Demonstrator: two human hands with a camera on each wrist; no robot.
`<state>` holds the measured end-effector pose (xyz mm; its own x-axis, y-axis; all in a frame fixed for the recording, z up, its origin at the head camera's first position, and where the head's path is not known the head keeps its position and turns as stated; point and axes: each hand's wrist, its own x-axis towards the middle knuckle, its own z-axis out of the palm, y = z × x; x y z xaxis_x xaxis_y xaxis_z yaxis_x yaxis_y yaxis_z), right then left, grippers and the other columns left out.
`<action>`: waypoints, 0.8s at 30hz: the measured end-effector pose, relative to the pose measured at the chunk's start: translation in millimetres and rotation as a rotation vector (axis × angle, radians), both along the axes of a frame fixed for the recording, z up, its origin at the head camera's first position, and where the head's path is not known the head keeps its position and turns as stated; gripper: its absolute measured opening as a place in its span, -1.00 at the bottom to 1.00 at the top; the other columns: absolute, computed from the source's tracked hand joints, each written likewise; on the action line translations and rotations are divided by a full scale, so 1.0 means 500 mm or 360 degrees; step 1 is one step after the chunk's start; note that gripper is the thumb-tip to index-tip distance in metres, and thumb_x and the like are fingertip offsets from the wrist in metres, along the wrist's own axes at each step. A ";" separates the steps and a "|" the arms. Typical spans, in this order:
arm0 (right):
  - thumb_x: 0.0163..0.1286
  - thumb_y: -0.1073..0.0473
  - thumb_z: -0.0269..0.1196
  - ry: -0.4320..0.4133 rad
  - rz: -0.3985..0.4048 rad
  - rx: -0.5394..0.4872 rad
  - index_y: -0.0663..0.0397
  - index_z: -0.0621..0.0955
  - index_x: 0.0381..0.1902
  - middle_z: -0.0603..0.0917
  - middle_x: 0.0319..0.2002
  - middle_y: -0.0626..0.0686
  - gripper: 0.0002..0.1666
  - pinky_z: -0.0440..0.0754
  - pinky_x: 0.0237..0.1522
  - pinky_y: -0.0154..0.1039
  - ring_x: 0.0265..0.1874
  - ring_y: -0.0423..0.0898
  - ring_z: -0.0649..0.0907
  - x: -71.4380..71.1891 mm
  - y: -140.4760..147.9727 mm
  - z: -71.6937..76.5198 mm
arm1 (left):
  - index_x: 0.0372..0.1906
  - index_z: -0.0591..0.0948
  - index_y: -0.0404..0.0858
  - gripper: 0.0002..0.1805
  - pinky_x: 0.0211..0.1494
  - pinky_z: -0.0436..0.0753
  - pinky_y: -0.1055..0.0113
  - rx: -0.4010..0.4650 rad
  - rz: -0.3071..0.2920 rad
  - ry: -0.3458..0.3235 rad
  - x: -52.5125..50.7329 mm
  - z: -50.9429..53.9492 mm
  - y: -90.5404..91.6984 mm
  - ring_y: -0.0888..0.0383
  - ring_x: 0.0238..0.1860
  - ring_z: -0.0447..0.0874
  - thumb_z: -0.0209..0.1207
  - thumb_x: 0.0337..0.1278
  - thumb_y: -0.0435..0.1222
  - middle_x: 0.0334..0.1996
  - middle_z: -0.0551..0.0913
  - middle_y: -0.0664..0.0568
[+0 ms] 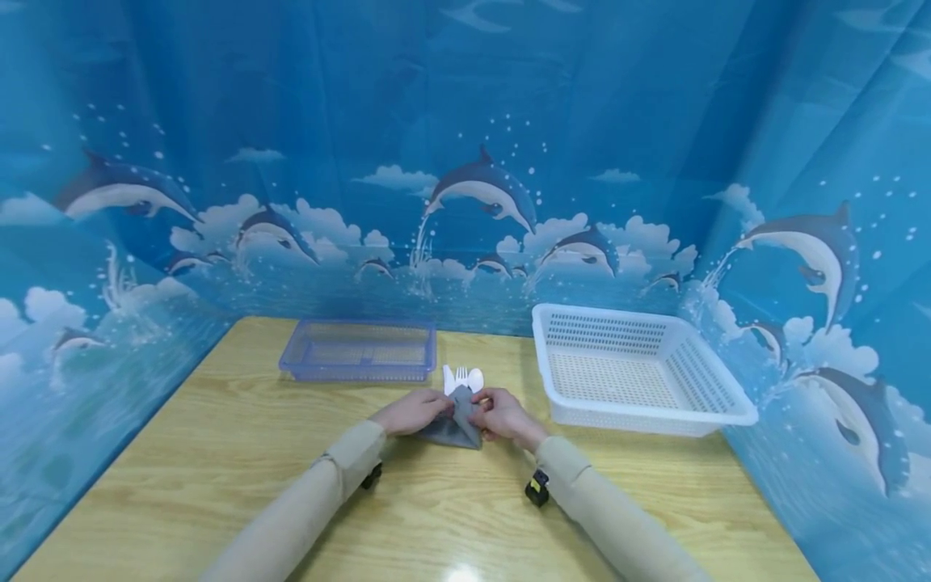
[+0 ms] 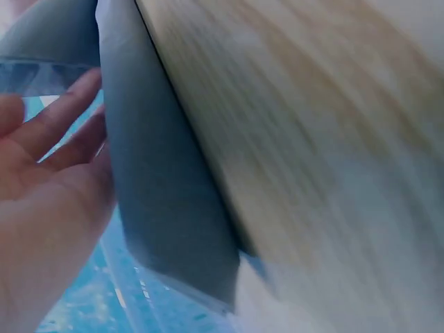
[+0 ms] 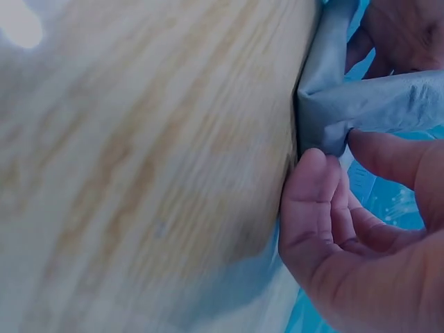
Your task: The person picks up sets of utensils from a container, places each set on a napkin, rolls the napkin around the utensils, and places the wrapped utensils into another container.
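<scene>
A grey napkin [image 1: 451, 434] lies partly folded on the table around white plastic cutlery. Out of its far end stick a knife [image 1: 448, 378], a fork [image 1: 461, 376] and a spoon [image 1: 476, 379], their lower parts hidden under the cloth. From the left, my left hand [image 1: 416, 411] holds a raised flap of the napkin; close up, the left wrist view has its fingers [image 2: 69, 114] against the fold. On the other side my right hand [image 1: 503, 414] pinches the napkin's right edge between thumb and fingers, as the right wrist view confirms.
A purple see-through basket [image 1: 356, 376] stands at the back left, beyond my left hand. A larger white perforated basket [image 1: 640, 420] is at the back right. Both are on the wood-grain table [image 1: 182, 453], with a blue dolphin-print curtain [image 1: 349, 121] behind and at the sides.
</scene>
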<state>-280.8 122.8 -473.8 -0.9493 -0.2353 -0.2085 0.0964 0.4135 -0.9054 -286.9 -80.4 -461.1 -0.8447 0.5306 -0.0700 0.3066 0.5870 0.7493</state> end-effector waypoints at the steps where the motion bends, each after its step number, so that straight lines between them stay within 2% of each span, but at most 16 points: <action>1: 0.23 0.40 0.27 0.0037 0.0006 0.0032 0.32 0.50 0.03 0.51 -0.46 -0.02 -0.61 0.47 -0.64 -0.41 -0.66 -0.20 0.46 0.001 -0.001 -0.001 | -0.06 0.68 -0.23 -0.55 0.21 0.53 0.05 0.0026 0.0045 -0.0065 0.000 0.000 -0.002 0.05 0.05 0.62 -0.19 0.54 -0.09 -0.08 0.70 0.00; 3: 0.22 0.38 0.29 0.0117 0.0019 0.0109 0.31 0.51 0.02 0.52 -0.48 -0.03 -0.60 0.47 -0.65 -0.41 -0.68 -0.21 0.46 0.002 -0.004 -0.001 | -0.12 0.69 -0.23 -0.44 0.20 0.53 0.05 0.0076 0.0098 -0.0138 -0.001 0.000 -0.004 0.07 0.02 0.64 -0.23 0.54 0.03 -0.14 0.72 0.01; 7: 0.18 0.34 0.35 0.0270 0.0043 0.0242 0.32 0.52 0.02 0.54 -0.51 -0.02 -0.56 0.46 -0.64 -0.41 -0.68 -0.22 0.46 0.005 -0.012 -0.001 | -0.38 0.70 -0.22 -0.27 -0.02 0.54 0.19 0.0114 0.0198 -0.0141 -0.001 0.001 -0.006 0.16 -0.22 0.62 -0.27 0.46 0.21 -0.35 0.71 0.07; 9: 0.16 0.32 0.36 0.0335 0.0053 0.0282 0.32 0.52 0.01 0.55 -0.51 0.00 -0.54 0.46 -0.62 -0.40 -0.65 -0.23 0.46 0.006 -0.016 -0.002 | -0.46 0.69 -0.20 -0.24 -0.17 0.49 0.27 0.0114 0.0247 -0.0171 -0.001 0.002 -0.006 0.19 -0.38 0.52 -0.23 0.39 0.29 -0.47 0.65 0.10; 11: 0.14 0.30 0.38 0.0397 0.0054 0.0324 0.30 0.53 0.00 0.55 -0.51 0.00 -0.54 0.45 -0.60 -0.40 -0.63 -0.22 0.46 0.007 -0.020 -0.001 | -0.53 0.69 -0.16 -0.28 -0.33 0.42 0.33 0.0068 0.0266 -0.0184 -0.002 0.002 -0.006 0.21 -0.51 0.42 -0.11 0.29 0.33 -0.57 0.58 0.13; 13: 0.12 0.29 0.40 0.0450 0.0055 0.0363 0.29 0.54 -0.01 0.56 -0.51 0.01 -0.53 0.45 -0.57 -0.39 -0.60 -0.21 0.47 0.007 -0.023 0.000 | -0.62 0.63 -0.14 -0.38 -0.45 0.33 0.38 0.0016 0.0226 -0.0169 -0.001 0.001 -0.006 0.23 -0.61 0.30 0.06 0.23 0.28 -0.67 0.46 0.15; 15: 0.12 0.27 0.41 0.0462 0.0046 0.0403 0.25 0.54 -0.01 0.55 -0.51 -0.01 -0.53 0.44 -0.55 -0.39 -0.58 -0.21 0.47 0.007 -0.026 0.001 | -0.72 0.52 -0.13 -0.47 -0.55 0.24 0.42 -0.0021 0.0140 -0.0097 -0.002 -0.003 -0.006 0.26 -0.68 0.21 0.20 0.22 0.12 -0.75 0.34 0.18; 18: 0.14 0.26 0.43 0.0477 0.0069 0.0442 0.24 0.55 0.00 0.55 -0.49 -0.02 -0.53 0.44 -0.51 -0.37 -0.55 -0.20 0.47 0.006 -0.028 0.003 | -0.79 0.32 -0.10 -0.50 -0.61 0.15 0.45 -0.0017 0.0043 0.0014 -0.003 -0.008 -0.008 0.30 -0.73 0.12 0.28 0.16 -0.17 -0.80 0.19 0.22; 20: 0.16 0.26 0.43 0.0486 0.0104 0.0471 0.22 0.56 0.01 0.55 -0.47 -0.02 -0.54 0.45 -0.48 -0.37 -0.53 -0.20 0.48 0.005 -0.029 0.005 | -0.80 0.27 -0.08 -0.52 -0.61 0.12 0.45 0.0006 0.0025 0.0050 -0.004 -0.012 -0.009 0.31 -0.74 0.10 0.28 0.05 -0.29 -0.81 0.15 0.23; 24: 0.21 0.28 0.38 0.0615 0.0285 0.0568 0.19 0.59 0.07 0.58 -0.40 0.04 -0.55 0.46 -0.36 -0.31 -0.43 -0.16 0.49 0.000 -0.026 0.006 | -0.79 0.29 -0.04 -0.60 -0.63 0.13 0.46 0.0044 0.0057 0.0056 -0.002 -0.016 -0.009 0.33 -0.74 0.13 0.25 -0.14 -0.34 -0.82 0.19 0.25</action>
<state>-280.8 109.5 -470.6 -0.9242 -0.3784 0.0505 -0.3148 0.6805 -0.6617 -287.9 -85.1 -468.9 -0.8650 0.5012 -0.0258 0.3121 0.5774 0.7544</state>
